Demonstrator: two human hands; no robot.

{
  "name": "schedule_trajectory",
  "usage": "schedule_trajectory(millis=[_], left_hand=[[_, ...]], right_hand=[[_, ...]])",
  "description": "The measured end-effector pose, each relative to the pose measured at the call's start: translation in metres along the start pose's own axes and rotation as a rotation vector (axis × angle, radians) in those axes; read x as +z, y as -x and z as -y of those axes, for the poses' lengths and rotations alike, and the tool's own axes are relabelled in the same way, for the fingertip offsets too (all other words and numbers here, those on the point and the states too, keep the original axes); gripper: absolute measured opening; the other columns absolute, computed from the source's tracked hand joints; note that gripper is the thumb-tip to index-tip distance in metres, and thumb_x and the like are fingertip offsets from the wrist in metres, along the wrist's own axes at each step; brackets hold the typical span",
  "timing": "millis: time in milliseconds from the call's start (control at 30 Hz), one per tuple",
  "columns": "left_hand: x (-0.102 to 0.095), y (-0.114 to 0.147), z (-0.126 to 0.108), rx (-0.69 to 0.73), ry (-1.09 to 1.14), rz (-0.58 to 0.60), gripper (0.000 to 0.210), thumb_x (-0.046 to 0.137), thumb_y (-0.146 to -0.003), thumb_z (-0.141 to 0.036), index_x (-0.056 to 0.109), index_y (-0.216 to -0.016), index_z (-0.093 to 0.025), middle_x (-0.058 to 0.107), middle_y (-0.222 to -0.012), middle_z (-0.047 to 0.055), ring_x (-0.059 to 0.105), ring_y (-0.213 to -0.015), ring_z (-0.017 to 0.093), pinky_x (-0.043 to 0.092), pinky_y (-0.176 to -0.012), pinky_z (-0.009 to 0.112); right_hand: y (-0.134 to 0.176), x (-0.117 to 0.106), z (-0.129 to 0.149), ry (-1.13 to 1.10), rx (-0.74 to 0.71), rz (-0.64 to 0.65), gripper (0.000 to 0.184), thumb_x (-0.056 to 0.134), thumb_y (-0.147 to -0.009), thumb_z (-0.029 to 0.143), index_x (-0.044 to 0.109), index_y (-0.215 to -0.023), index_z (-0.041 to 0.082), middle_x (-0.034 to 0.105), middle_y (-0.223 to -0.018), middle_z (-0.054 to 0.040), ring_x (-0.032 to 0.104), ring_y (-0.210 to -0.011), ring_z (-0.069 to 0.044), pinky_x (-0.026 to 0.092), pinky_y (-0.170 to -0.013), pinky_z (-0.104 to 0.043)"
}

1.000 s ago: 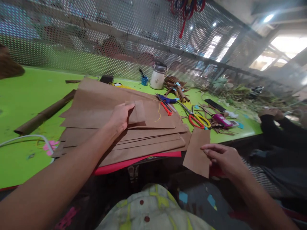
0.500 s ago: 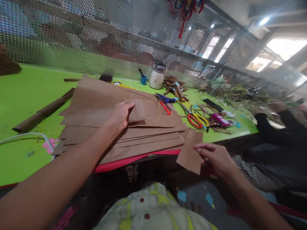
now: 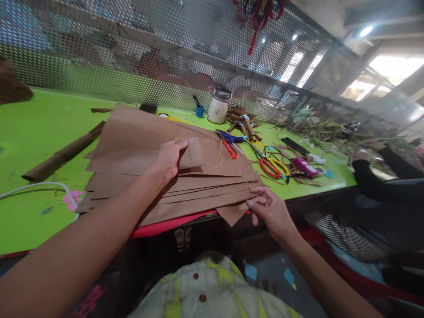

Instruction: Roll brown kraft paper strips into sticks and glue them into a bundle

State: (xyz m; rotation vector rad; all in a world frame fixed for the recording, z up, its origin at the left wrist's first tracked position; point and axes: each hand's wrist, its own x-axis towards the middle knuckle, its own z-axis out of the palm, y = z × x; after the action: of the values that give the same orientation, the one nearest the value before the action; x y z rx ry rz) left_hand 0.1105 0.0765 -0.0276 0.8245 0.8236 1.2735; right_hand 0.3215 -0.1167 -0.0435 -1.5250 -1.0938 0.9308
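Observation:
A stack of large brown paper sheets [image 3: 212, 189] lies on the green table, its front edge hanging slightly over a red edge. My left hand [image 3: 165, 160] is closed on a small brown paper piece [image 3: 194, 152], held against the top of the stack. At the stack's front right corner, my right hand [image 3: 270, 212] pinches another brown paper piece [image 3: 232, 213]. That piece sits partly beneath the sheets, with one corner poking out below them. The fingertips of my right hand are at the sheet edges.
A red cutter [image 3: 230, 149] and a blue-handled tool [image 3: 228, 136] lie on the sheets. Scissors [image 3: 270, 168], a phone [image 3: 294, 146] and a white jar [image 3: 218, 108] are beyond. A brown paper roll [image 3: 64, 152] lies left. Another person's dark sleeve [image 3: 371, 179] shows at right.
My right hand has moved left to the stack's corner, bringing its paper piece partly under the sheets. My left hand stays in place on its small piece.

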Motion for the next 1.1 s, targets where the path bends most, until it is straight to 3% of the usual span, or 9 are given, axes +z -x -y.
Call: schedule_trajectory(millis=[133, 300, 533, 600, 700, 800, 900, 1000, 1100], left_hand=[[0.001, 0.001, 0.0, -0.005, -0.009, -0.002, 0.018, 0.064, -0.056, -0.019, 0.061, -0.074, -0.015, 0.065, -0.073, 0.004, 0.058, -0.067, 0.017, 0.046, -0.063, 0.032], [0.001, 0.002, 0.0, 0.003, -0.012, -0.015, 0.017, 0.064, -0.056, -0.019, 0.06, -0.071, -0.015, 0.064, -0.069, 0.003, 0.058, -0.065, 0.017, 0.047, -0.062, 0.031], [-0.002, 0.001, 0.0, -0.012, -0.006, 0.015, 0.017, 0.064, -0.058, -0.021, 0.061, -0.074, -0.015, 0.064, -0.069, 0.003, 0.058, -0.064, 0.016, 0.047, -0.064, 0.031], [-0.002, 0.002, -0.001, -0.019, -0.006, 0.023, 0.018, 0.064, -0.058, -0.021, 0.06, -0.074, -0.014, 0.064, -0.068, 0.003, 0.058, -0.063, 0.016, 0.047, -0.063, 0.031], [-0.001, 0.004, -0.002, -0.02, -0.04, 0.03, 0.02, 0.065, -0.057, -0.022, 0.06, -0.075, -0.013, 0.064, -0.068, 0.004, 0.058, -0.062, 0.016, 0.046, -0.062, 0.031], [-0.001, 0.006, 0.0, 0.002, -0.121, 0.044, 0.02, 0.065, -0.059, -0.026, 0.061, -0.075, -0.014, 0.064, -0.068, 0.004, 0.057, -0.06, 0.015, 0.045, -0.061, 0.029], [-0.004, 0.007, 0.002, 0.009, -0.196, 0.073, 0.024, 0.066, -0.06, -0.03, 0.062, -0.078, -0.015, 0.065, -0.071, 0.005, 0.058, -0.062, 0.016, 0.044, -0.06, 0.029], [-0.007, 0.009, 0.002, -0.03, -0.219, 0.128, 0.027, 0.066, -0.06, -0.03, 0.063, -0.081, -0.014, 0.066, -0.073, 0.006, 0.06, -0.067, 0.019, 0.045, -0.06, 0.03], [-0.007, 0.013, 0.001, -0.038, -0.201, 0.205, 0.028, 0.065, -0.061, -0.03, 0.063, -0.084, -0.014, 0.067, -0.076, 0.007, 0.061, -0.067, 0.019, 0.045, -0.06, 0.029]], right_hand=[[-0.007, 0.003, 0.005, 0.034, 0.0, 0.065, 0.044, 0.059, -0.069, 0.023, 0.04, -0.108, 0.017, 0.048, -0.042, 0.0107, 0.038, -0.027, -0.006, 0.026, -0.032, -0.016], [-0.022, -0.006, 0.015, 0.097, 0.099, 0.212, 0.067, 0.058, -0.065, 0.02, 0.03, -0.125, 0.014, 0.038, -0.033, 0.0144, 0.03, -0.023, -0.006, 0.021, -0.027, -0.014], [-0.018, -0.014, 0.022, 0.345, 0.15, 0.264, 0.074, 0.056, -0.071, 0.035, 0.022, -0.134, 0.015, 0.058, -0.048, 0.0033, 0.033, -0.026, -0.006, 0.02, -0.028, -0.016], [-0.008, -0.023, 0.027, 0.418, 0.119, 0.266, 0.073, 0.058, -0.072, 0.038, 0.026, -0.133, 0.014, 0.057, -0.046, 0.0025, 0.037, -0.031, -0.007, 0.023, -0.032, -0.016], [0.001, -0.04, 0.042, 0.488, 0.017, 0.236, 0.058, 0.059, -0.072, 0.039, 0.045, -0.123, 0.015, 0.051, -0.042, 0.0041, 0.042, -0.039, -0.009, 0.029, -0.038, -0.018], [-0.01, -0.044, 0.067, 0.494, -0.123, 0.256, 0.044, 0.061, -0.07, 0.039, 0.059, -0.107, 0.016, 0.053, -0.051, 0.0017, 0.044, -0.044, -0.008, 0.03, -0.038, -0.018], [-0.049, -0.024, 0.09, 0.459, -0.223, 0.358, 0.041, 0.061, -0.07, 0.041, 0.062, -0.102, 0.017, 0.056, -0.059, 0.0002, 0.042, -0.04, -0.007, 0.034, -0.038, -0.02], [-0.104, 0.013, 0.102, 0.376, -0.317, 0.472, 0.038, 0.06, -0.07, 0.041, 0.063, -0.097, 0.015, 0.059, -0.063, -0.0011, 0.048, -0.045, -0.008, 0.041, -0.046, -0.022], [-0.151, 0.052, 0.101, 0.299, -0.341, 0.493, 0.036, 0.06, -0.069, 0.042, 0.063, -0.09, 0.013, 0.058, -0.062, -0.001, 0.05, -0.048, -0.008, 0.041, -0.047, -0.021]])
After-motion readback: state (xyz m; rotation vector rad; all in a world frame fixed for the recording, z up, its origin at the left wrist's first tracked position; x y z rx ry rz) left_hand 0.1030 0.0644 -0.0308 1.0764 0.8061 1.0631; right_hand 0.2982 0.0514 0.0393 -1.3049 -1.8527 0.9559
